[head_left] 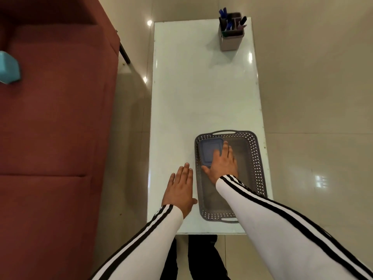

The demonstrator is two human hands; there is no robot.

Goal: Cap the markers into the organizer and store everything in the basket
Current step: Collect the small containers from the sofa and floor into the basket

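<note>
A grey perforated basket [256, 158] with handles sits on the near right part of the white table [201, 93]. Inside its far left corner lies a flat blue-lidded box [209, 150]. My right hand [223, 164] is inside the basket with fingers and thumb wrapped around that box's near right side. My left hand [180, 188] lies flat and open on the table, just left of the basket's wall. A grey organizer [232, 40] holding several capped markers [229, 25], blue and black, stands at the table's far right corner.
A dark red sofa [56, 128] runs along the left, with a light blue object [9, 67] on it. Glossy beige floor tiles surround the narrow table. My legs show below the table's near edge.
</note>
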